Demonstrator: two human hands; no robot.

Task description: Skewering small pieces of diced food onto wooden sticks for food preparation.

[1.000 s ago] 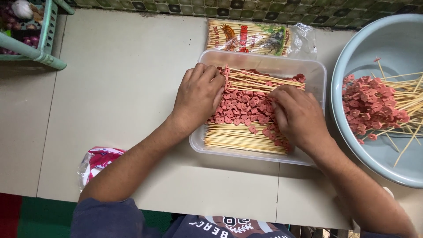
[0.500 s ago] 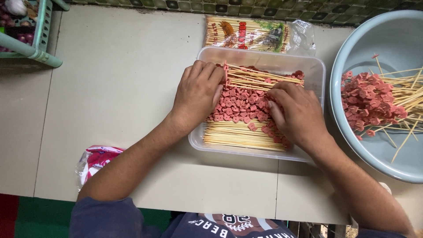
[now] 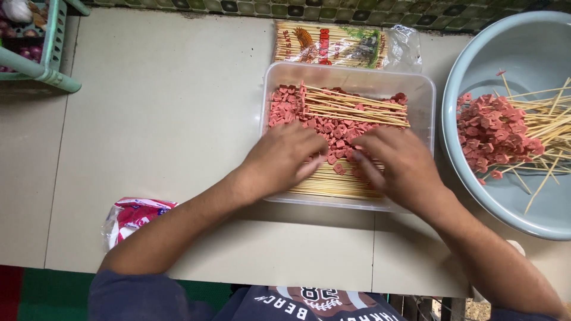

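Both hands have drawn back toward the near edge of the tub (image 3: 425,95) since a second ago, when they lay flat over the middle of the skewers. Now the far rows of skewers (image 3: 351,107) lie uncovered, pink sausage pieces packed at their left ends and bare sticks running right.

The left hand (image 3: 279,157) rests palm-down on the near skewers, fingers (image 3: 312,163) loosely curled and close together, tips among the loose pink pieces (image 3: 336,134) in the middle of the tub. The right hand (image 3: 395,166) sits just beside it, fingers slightly spread and pointing left, tips nearly meeting those of the left hand. Whether either hand pinches a stick I cannot tell; the tips are blurred and partly buried.

The pull-back looks like a shift from pressing the whole stack to sorting at the front row, so the layering in the tub seems well along but not finished.

To the right, a pale blue basin (image 3: 523,41) holds another heap of skewers (image 3: 505,134), apart from the tub. Behind the tub lies a pack of sticks (image 3: 330,44). A red-and-white bag (image 3: 134,214) sits on the surface (image 3: 166,107) near the left forearm, and a green basket (image 3: 50,53) stands at the far left corner.
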